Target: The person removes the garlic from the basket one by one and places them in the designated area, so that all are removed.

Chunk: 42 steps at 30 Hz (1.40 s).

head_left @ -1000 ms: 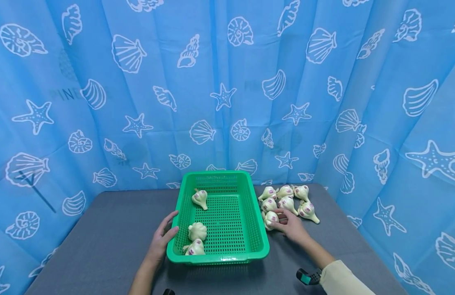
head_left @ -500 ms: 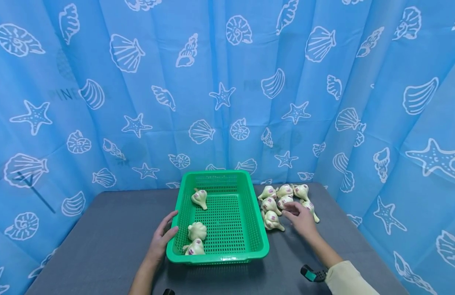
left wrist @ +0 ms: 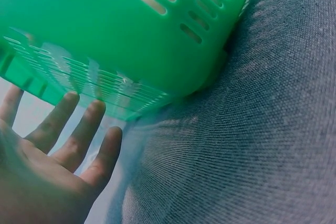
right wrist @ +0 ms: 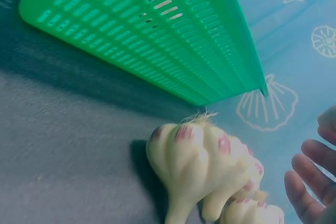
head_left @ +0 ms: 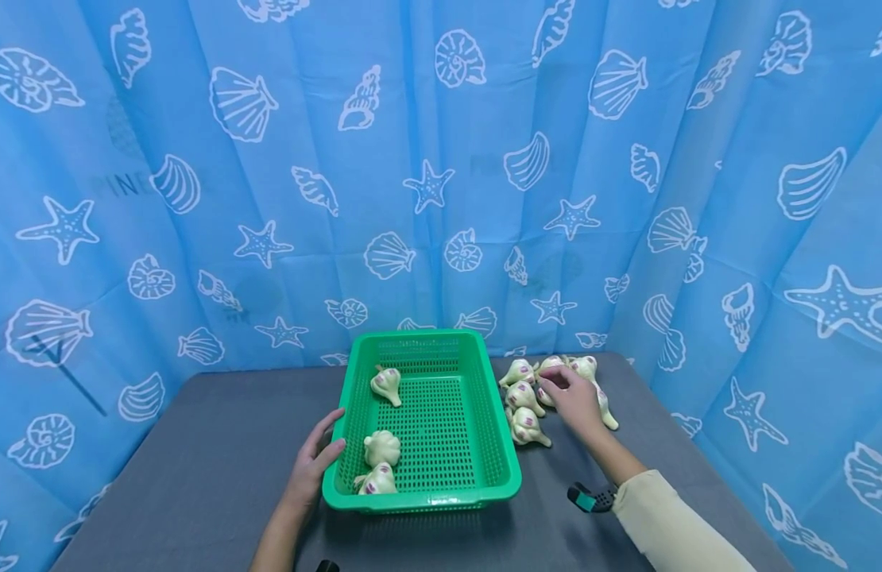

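Note:
A green basket (head_left: 441,502) holds three garlic bulbs, one at its back left (head_left: 387,385) and two at its front left (head_left: 381,449). My left hand (head_left: 308,469) lies against the basket's left side; in the left wrist view its fingers are spread at the basket wall (left wrist: 94,19). To the right of the basket several garlic bulbs (head_left: 527,427) lie in a cluster. Over the middle of that cluster is my right hand (head_left: 575,401), fingers loosely bent and partly covering bulbs. In the right wrist view the right hand (right wrist: 315,171) appears relaxed, with no bulb visible in it.
A grey cloth (head_left: 219,469) covers the table. Behind it and at the right hangs a blue curtain (head_left: 427,238) with white shells and starfish. A black and teal strap (head_left: 591,498) is at my right wrist.
My right hand has moved from the front bulb back across the cluster. That front bulb now lies uncovered, its stem pointing right. The left hand and basket have stayed put.

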Each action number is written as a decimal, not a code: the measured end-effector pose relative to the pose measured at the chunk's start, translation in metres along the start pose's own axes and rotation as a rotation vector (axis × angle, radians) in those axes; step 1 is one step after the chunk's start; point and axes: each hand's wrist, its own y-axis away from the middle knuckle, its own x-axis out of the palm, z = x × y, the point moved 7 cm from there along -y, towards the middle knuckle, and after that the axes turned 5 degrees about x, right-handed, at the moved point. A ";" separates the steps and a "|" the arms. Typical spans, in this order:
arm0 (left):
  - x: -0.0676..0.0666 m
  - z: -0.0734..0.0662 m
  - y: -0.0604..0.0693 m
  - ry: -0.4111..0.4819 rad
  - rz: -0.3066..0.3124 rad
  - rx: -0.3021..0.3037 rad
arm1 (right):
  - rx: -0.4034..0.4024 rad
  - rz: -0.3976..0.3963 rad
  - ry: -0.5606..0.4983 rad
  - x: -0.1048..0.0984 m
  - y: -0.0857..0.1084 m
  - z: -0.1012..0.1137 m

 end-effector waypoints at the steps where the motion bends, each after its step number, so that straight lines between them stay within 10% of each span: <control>1: 0.000 0.000 0.000 0.000 -0.001 0.001 | -0.010 -0.005 -0.001 0.001 -0.001 0.003; 42: 0.000 -0.002 0.001 -0.016 -0.009 -0.002 | 0.016 0.157 -0.075 0.098 -0.064 0.094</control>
